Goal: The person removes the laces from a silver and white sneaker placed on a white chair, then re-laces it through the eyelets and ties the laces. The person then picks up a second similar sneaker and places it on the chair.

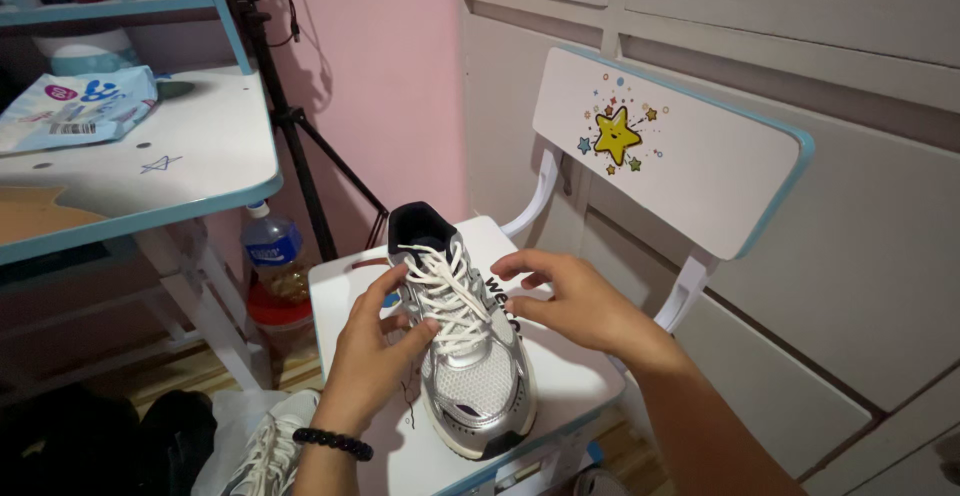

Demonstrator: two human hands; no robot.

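A silver and white sneaker [478, 376] with white laces [445, 301] and a dark collar stands on the seat of a small white chair [570, 376], toe toward me. My left hand [375, 341], with a black bead bracelet at the wrist, rests against the shoe's left side, thumb on the laces. My right hand [565, 296] hovers at the shoe's right side, fingers spread and curled toward the laces, holding nothing that I can see.
The chair's backrest [700, 161] bears a yellow star picture. A white desk with a blue edge [180, 171] stands at the left with a plastic packet [75, 106] on it. Below are a bottle [272, 251], a tripod [300, 146], and another sneaker [270, 451] on the floor.
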